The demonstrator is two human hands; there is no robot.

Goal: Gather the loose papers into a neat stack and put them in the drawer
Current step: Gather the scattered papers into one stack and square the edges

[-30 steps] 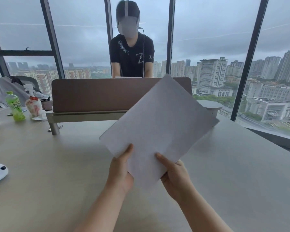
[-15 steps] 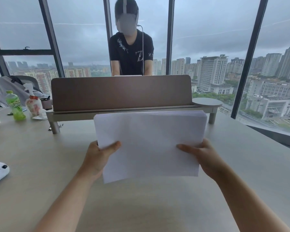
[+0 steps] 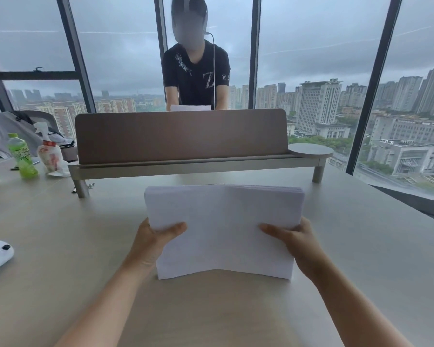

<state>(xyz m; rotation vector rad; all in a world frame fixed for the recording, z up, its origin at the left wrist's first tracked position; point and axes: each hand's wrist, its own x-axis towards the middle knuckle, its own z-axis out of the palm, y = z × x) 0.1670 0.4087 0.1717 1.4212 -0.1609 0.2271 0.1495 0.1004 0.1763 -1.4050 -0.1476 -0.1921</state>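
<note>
Left hand (image 3: 152, 242) and right hand (image 3: 297, 242) outstretched, each grip pinched.

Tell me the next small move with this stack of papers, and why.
Probably tap the stack of papers on its lower edge against the table to square it. The left hand and right hand grip its two sides and hold it upright, yet the sheets at the top right corner fan out unevenly. No drawer is in view.

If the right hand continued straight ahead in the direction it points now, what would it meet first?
Probably nothing soon. The right hand, gripping the paper stack, points up and left across bare table; beyond lies the desk shelf, though depth is uncertain.
</note>
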